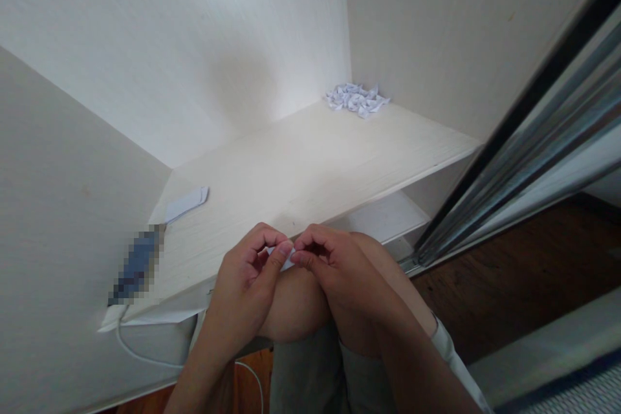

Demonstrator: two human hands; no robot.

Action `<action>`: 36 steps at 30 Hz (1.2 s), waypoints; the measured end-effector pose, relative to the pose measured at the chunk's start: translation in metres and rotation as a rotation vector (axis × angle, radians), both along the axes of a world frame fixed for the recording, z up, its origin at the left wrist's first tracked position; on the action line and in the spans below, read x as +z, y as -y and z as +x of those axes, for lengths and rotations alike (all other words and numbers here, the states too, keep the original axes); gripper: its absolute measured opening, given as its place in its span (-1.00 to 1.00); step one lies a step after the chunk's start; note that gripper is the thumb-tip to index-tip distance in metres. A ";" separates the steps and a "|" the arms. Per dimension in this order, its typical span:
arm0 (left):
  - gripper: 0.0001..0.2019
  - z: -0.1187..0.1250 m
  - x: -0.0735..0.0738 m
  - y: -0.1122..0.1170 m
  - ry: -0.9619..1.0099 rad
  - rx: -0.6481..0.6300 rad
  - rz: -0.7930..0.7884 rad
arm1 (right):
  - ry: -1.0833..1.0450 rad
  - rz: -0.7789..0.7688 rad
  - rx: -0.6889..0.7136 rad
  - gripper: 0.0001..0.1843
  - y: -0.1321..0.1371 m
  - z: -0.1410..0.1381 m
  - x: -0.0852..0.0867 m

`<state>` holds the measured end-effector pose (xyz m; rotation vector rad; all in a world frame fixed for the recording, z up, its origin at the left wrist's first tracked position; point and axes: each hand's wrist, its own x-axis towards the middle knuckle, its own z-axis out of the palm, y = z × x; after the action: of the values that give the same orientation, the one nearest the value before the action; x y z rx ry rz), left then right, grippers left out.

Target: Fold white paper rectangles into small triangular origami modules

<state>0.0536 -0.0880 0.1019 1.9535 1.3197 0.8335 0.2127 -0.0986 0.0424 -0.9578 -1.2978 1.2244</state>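
My left hand (250,281) and my right hand (334,272) meet just in front of the shelf edge, above my bent knee. Both pinch one small white piece of paper (288,263) between thumb and fingertips; only a sliver of it shows between the fingers. A pile of several small folded white paper pieces (358,98) lies at the far right back corner of the pale wooden shelf (301,168). A flat white paper strip (187,202) rests on the shelf's left side.
A blurred-out dark object (137,265) lies at the shelf's left front, with a white cable (140,356) hanging below. White walls close in the shelf at left, back and right. A sliding door frame (524,142) runs on the right over dark wooden floor (509,272).
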 end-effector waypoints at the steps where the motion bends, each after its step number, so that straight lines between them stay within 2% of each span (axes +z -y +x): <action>1: -0.78 0.000 0.000 0.000 -0.012 0.005 -0.001 | 0.002 -0.001 0.000 -0.92 0.000 0.001 0.000; 7: -0.80 -0.005 0.003 -0.001 -0.045 -0.058 -0.128 | -0.057 -0.041 0.113 -0.90 -0.003 0.006 -0.003; 13: -0.77 -0.003 0.003 0.002 -0.065 0.006 -0.085 | -0.044 -0.017 0.186 -0.86 -0.002 0.010 -0.002; 19: -0.76 -0.004 0.003 0.003 -0.041 -0.005 -0.111 | -0.014 -0.032 0.188 -0.83 -0.003 0.011 -0.002; 26: -0.78 -0.017 0.005 0.003 0.079 -0.048 -0.299 | 0.022 -0.037 0.175 -0.87 -0.003 0.015 0.001; 32: -0.78 -0.019 -0.003 0.009 0.130 0.016 -0.274 | 0.009 -0.011 0.127 -0.87 -0.003 0.013 0.001; 36: -0.74 -0.019 -0.002 0.009 0.161 0.031 -0.289 | -0.041 -0.026 0.182 -0.90 -0.001 0.014 0.003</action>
<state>0.0346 -0.0966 0.0994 1.6121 1.2982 0.7511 0.2270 -0.0973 0.0451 -0.8429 -1.3621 1.3962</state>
